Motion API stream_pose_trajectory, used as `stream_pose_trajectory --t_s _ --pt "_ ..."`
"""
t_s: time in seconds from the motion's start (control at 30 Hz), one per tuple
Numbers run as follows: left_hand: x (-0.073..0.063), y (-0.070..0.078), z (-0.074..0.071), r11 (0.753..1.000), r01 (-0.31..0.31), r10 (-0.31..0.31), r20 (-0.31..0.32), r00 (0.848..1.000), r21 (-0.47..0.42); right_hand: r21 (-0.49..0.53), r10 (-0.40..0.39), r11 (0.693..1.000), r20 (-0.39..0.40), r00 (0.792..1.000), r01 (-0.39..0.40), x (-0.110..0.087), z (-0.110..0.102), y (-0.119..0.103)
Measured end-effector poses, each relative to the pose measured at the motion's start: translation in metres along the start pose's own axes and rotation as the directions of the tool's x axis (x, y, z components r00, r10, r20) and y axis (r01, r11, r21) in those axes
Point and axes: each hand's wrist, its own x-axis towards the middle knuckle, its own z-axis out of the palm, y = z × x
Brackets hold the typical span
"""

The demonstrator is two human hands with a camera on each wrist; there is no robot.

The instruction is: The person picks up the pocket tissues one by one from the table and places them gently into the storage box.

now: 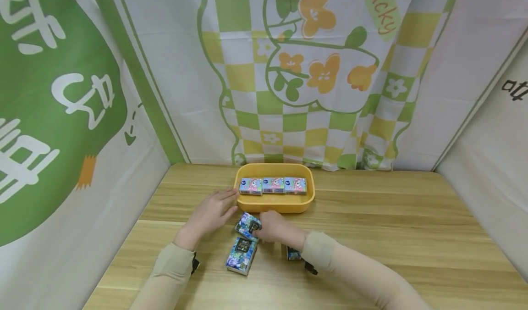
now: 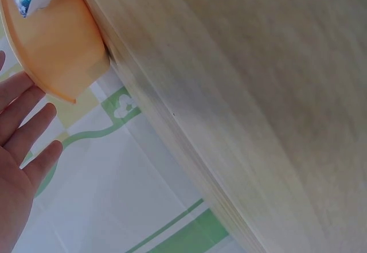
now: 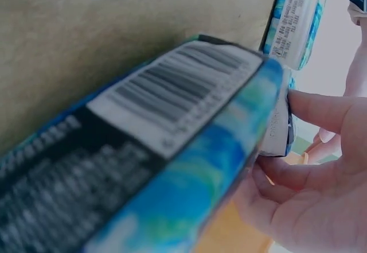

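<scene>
My right hand pinches a blue floral tissue pack between thumb and fingers, just in front of the yellow plastic bin. Straight fingers of my left hand touch the bin's left end; the left wrist view shows their tips at its rim. A second blue pack lies on the table below the held one, their edges overlapping in the head view. Partly hidden under my right forearm is a third blue pack, whose barcode side looms large in the right wrist view.
Inside the bin, three light blue and pink packs lie in a row along the back. The bin stands near the rear edge of the wooden table, before a checkered curtain. Fabric walls flank both sides.
</scene>
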Motion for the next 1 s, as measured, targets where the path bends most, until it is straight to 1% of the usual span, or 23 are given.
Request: stream_pose_trajectory --t_s 0.13,0.33,0.5,0.67,0.8,1.0 --pt "0.000 0.000 0.001 1.000 0.007 -0.007 -0.001 1.000 -0.012 0.061 0.006 0.998 -0.014 1.000 -0.005 -0.003 -0.001 0.003" --pt "0.000 0.001 0.000 1.000 0.018 -0.018 0.008 1.000 -0.012 0.080 -0.009 0.997 -0.055 0.998 0.014 -0.007 -0.002 0.009" --pt "0.000 0.002 0.000 0.999 0.029 -0.029 0.019 0.999 -0.015 0.134 -0.003 0.991 -0.055 0.998 0.010 -0.010 -0.005 0.013" --pt "0.000 0.002 0.000 1.000 0.025 -0.025 0.022 0.999 -0.007 0.158 0.001 0.987 -0.063 0.998 0.009 -0.011 -0.006 0.017" --pt "0.000 0.002 0.000 1.000 0.024 -0.024 0.023 0.999 0.002 0.150 -0.011 0.988 -0.085 0.996 0.024 -0.012 -0.006 0.020" --pt "0.001 0.001 0.000 1.000 0.023 -0.023 0.010 1.000 -0.011 0.219 -0.037 0.974 -0.098 0.995 0.058 -0.016 -0.013 0.022"
